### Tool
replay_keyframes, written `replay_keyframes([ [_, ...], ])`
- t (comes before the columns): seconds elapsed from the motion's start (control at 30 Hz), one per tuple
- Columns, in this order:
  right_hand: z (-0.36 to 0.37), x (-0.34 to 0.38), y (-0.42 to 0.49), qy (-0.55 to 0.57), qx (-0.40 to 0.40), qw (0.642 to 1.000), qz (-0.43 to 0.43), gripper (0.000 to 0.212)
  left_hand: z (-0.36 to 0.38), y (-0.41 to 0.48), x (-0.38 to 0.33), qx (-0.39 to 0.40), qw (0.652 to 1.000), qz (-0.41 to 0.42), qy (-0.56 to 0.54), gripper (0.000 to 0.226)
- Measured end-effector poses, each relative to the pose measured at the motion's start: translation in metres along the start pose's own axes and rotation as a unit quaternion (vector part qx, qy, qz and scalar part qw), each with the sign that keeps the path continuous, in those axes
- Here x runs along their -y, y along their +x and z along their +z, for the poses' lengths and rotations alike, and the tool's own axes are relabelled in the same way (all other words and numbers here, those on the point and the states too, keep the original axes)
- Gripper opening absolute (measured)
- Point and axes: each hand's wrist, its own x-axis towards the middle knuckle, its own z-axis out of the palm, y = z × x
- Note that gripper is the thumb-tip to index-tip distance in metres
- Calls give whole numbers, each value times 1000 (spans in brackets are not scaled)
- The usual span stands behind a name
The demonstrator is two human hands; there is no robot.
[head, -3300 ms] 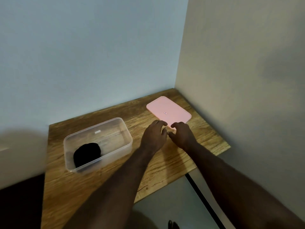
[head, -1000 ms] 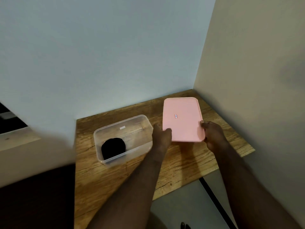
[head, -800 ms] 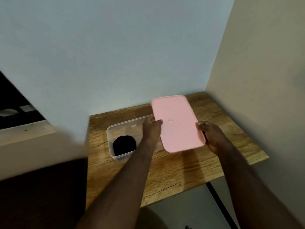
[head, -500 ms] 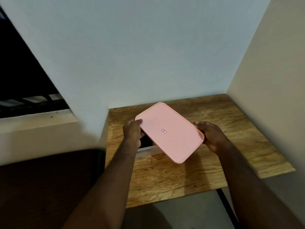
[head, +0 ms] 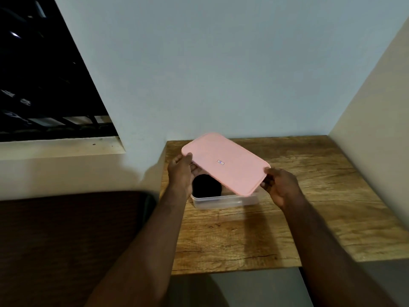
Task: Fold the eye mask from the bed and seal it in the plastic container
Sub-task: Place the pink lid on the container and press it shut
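Moved: lid point(head: 223, 165) now askew over container point(head: 221, 201), table's point(head: 321, 196) left edge.
Hands: left hand point(head: 180, 173), right hand point(head: 281, 185) pinch its ends.
Risk: skew defeats seal.

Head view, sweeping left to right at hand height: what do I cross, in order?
Dark window → left hand → black eye mask → right hand → beige side wall. The pink lid, held by both hands, and the clear container span the middle, so they are left unordered.

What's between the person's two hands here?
The pink lid, gripped by the left hand and the right hand at opposite ends, over the clear container holding the black eye mask. The head view shows it.
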Motion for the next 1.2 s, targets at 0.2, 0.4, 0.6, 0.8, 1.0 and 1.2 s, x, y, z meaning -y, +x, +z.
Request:
replay_keyframes([
  [0.2, 17, -25, -18, 124, 56, 990, 45, 18, 8, -11, 23, 81, 988, -32, 124, 32],
  [0.4, 9, -40, -36, 11, 169, 985, 27, 32, 4, -3, 20, 72, 975, -2, 210, 36],
  [0.6, -1, -19, -21, 64, 43, 996, -35, 26, -6, 11, -12, 147, 928, -22, 341, 31],
  [0.8, -16, -5, -13, 70, -72, 994, -51, 27, -16, 20, -33, 125, 947, -14, 296, 18],
  [1.0, -10, -18, -15, -1, -84, 995, -59, 14, -15, 16, -13, 17, 990, 30, 135, 25],
  [1.2, -9, -27, -7, -170, -124, 967, -145, 26, -15, 16, 9, -18, 948, 102, 300, 31],
])
